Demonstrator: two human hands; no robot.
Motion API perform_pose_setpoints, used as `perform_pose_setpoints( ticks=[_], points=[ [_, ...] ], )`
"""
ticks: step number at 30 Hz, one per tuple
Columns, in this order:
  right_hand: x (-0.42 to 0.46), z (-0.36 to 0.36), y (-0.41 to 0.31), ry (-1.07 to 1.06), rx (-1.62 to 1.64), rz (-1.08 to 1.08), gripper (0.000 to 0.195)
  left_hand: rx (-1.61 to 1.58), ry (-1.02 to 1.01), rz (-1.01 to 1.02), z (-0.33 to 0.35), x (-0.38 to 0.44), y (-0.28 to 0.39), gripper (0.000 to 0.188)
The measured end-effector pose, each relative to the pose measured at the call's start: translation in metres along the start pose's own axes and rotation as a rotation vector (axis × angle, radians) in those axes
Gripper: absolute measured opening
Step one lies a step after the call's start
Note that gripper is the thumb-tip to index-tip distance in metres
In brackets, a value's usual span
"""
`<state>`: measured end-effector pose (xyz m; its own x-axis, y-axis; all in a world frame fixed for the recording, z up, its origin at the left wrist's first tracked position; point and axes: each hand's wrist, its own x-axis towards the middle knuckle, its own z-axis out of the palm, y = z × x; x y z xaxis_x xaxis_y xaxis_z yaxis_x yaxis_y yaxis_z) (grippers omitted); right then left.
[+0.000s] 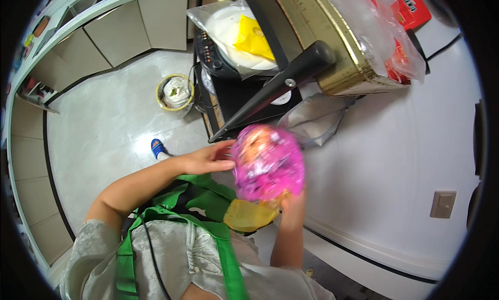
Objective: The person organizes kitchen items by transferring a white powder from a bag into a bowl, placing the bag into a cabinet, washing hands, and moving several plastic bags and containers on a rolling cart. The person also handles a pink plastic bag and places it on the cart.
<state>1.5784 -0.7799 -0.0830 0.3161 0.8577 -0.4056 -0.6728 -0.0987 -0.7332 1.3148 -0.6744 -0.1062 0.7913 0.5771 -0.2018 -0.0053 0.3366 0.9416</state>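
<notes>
A glossy magenta plastic package [269,163] with an orange patch is raised in front of me, blurred by motion. My right hand [291,200] grips its lower right edge, the fingers mostly hidden. A translucent yellow plastic piece [249,216] hangs below the package beside that hand; whether it is part of the package I cannot tell. On the other side, my left hand [208,158] has thumb and fingers apart, with the fingertips at the package's left edge.
A black metal rack [253,101] ahead carries an electric cooking appliance [214,58] under a plastic-wrapped white stack and yellow packet [253,36]. A gold tin box [343,66] stands above right. A lined yellow-rimmed bin [159,93] is on the floor. A wall switch [443,204] is at right.
</notes>
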Motion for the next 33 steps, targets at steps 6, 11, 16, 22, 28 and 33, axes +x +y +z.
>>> perform_pose_setpoints(
  ticks=[6, 11, 16, 22, 28, 33],
  points=[
    [-0.013, -0.013, 0.045, -0.069, -0.192, -0.012, 0.020, -0.483, 0.194, -0.065, 0.012, 0.018, -0.022, 0.034],
    [-0.007, -0.004, 0.030, -0.045, -0.336, -0.043, 0.015, -0.623, 0.394, -0.084, -0.038, -0.017, -0.023, 0.030],
    [-0.009, 0.049, 0.024, -0.136, -0.081, 0.093, 0.033, -0.830, 0.436, -0.126, -0.070, -0.066, -0.017, 0.032],
    [0.025, 0.082, 0.046, -0.250, 0.157, 0.252, 0.030, -1.034, 0.543, -0.031, -0.095, -0.139, -0.025, 0.035],
    [0.033, 0.140, 0.081, -0.366, 0.372, 0.459, 0.026, -1.163, 0.581, 0.130, -0.117, -0.211, -0.042, 0.040],
    [0.025, 0.206, 0.104, -0.522, 0.360, 0.393, 0.024, -1.242, 0.569, 0.264, -0.134, -0.268, -0.052, 0.044]
  ],
)
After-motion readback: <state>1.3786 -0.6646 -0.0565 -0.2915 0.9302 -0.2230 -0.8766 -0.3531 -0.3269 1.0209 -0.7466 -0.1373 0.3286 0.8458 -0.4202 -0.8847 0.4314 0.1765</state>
